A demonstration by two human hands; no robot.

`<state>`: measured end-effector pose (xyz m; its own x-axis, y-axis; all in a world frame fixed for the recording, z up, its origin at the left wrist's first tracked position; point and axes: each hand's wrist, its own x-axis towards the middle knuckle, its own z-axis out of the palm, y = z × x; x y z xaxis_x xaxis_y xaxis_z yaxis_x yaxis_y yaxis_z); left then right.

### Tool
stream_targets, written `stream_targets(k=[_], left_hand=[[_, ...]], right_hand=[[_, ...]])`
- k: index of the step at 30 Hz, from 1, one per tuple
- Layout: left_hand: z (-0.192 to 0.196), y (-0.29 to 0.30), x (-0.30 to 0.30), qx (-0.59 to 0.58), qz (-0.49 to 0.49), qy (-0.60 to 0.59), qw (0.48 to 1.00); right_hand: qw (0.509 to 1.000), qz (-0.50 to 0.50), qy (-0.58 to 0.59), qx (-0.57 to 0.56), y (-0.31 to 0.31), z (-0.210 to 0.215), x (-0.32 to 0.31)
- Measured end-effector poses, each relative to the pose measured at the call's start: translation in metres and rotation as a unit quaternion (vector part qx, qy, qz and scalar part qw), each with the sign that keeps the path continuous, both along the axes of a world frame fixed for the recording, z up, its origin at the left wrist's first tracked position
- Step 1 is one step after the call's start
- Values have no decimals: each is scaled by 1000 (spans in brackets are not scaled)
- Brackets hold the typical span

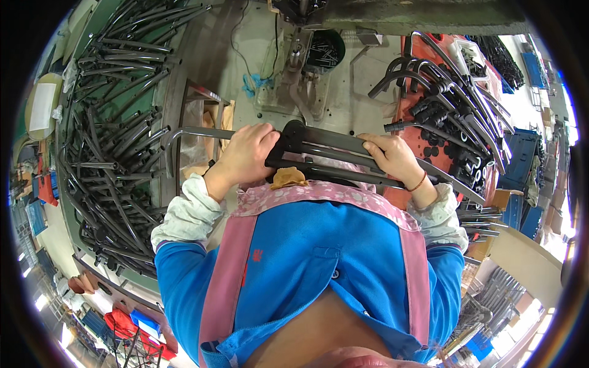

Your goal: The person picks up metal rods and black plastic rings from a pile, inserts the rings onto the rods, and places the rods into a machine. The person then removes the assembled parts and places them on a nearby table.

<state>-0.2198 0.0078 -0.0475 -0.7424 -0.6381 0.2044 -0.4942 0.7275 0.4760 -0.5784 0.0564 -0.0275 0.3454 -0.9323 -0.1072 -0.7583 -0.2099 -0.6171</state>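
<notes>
A black metal tube frame (pixel 334 140) lies across my lap, with several bars running side by side from a dark rounded bracket. My left hand (pixel 246 154) is closed around the frame beside that bracket. From under this hand a bent end of tube (pixel 205 132) sticks out to the left. Farther right, my right hand (pixel 396 159) grips the bars, thumb on top and the other fingers partly hidden. A crumpled tan piece of cloth or leather (pixel 288 178) rests on my pink apron (pixel 325 194), just below the bracket.
Heaps of dark tubes (pixel 123 132) fill a green surface on the left. On the right, a red table (pixel 406 107) bears bent black tubes (pixel 442 83), black fittings and white rings (pixel 477 162). A dark bucket (pixel 325 50) of small metal parts stands ahead, beside a machine's metal column (pixel 297 80).
</notes>
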Motion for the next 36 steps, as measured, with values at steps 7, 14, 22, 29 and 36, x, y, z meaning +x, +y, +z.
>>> stream_targets(k=[7,14,22,29,36], left_hand=[[16,-18,-3,113,-8,-122,986],[4,-37,2,149,-54,-93,983],[3,-47,7,140,-51,-62,987],[10,-69,9,117,-65,-34,990],[49,-119,10,95,-80,-29,992]], right_hand=[[999,-12,4,39,-2,0,10],[997,-27,-8,69,-1,3,14],[996,62,42,51,-11,25,21],[994,72,-2,83,-27,33,18],[996,30,-12,87,-59,66,26]])
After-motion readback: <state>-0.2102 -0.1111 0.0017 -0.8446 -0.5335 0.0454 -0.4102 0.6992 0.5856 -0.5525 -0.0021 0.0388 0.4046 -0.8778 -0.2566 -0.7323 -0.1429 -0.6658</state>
